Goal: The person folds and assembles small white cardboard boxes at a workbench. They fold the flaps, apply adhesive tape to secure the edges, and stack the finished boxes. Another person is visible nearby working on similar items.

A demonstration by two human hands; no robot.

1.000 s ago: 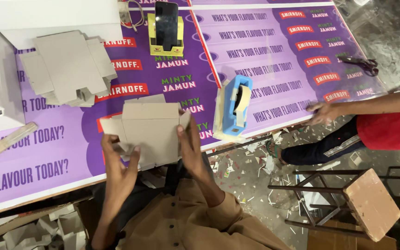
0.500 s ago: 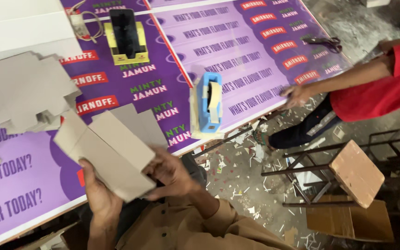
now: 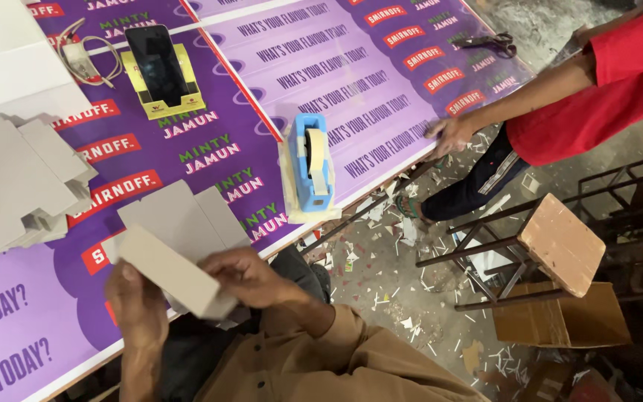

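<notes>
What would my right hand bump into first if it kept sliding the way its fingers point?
Your right hand points left along the folded grey cardboard box; straight on it would probably meet your left hand gripping the other end, though depth is unclear.

Both hands, left hand [image 3: 137, 307] and right hand [image 3: 243, 277], grip a grey cardboard box [image 3: 173, 249]; tape dispenser [image 3: 311, 165] nearby

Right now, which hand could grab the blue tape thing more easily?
Probably the right hand. It lies on the near end of the grey cardboard box, on the side toward the blue tape dispenser. The left hand grips the box from below, farther away.
</notes>
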